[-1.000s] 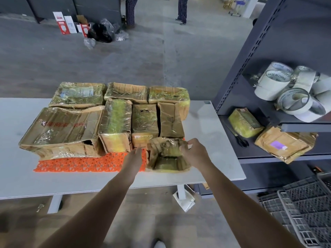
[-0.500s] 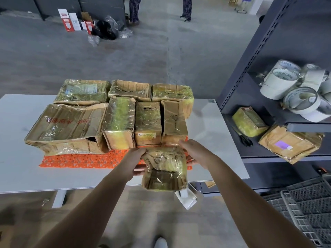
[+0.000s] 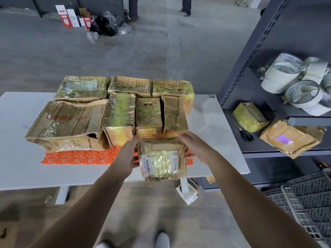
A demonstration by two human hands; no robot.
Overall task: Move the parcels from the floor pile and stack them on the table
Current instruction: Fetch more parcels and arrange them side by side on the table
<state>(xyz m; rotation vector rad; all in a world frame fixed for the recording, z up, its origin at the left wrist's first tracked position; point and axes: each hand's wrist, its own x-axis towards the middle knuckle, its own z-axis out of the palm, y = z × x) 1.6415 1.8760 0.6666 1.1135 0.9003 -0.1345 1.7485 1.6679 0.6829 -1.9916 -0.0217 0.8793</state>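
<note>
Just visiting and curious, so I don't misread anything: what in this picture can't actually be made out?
Head view: the floor pile lies outside the frame.
Head view: the label print on the held parcel is too small and glared by tape.
Head view: fingertips of the left hand and right hand hide behind that parcel.
Head view: two people are cut off by the top edge, legs only.

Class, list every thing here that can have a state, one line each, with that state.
held parcel, lifted over the table edge, label up
left hand, grips the held parcel's left side
right hand, grips its right side
large parcel, resting on the orange mat, near corner torn open
scissors, shut, lying on the shelf
</note>
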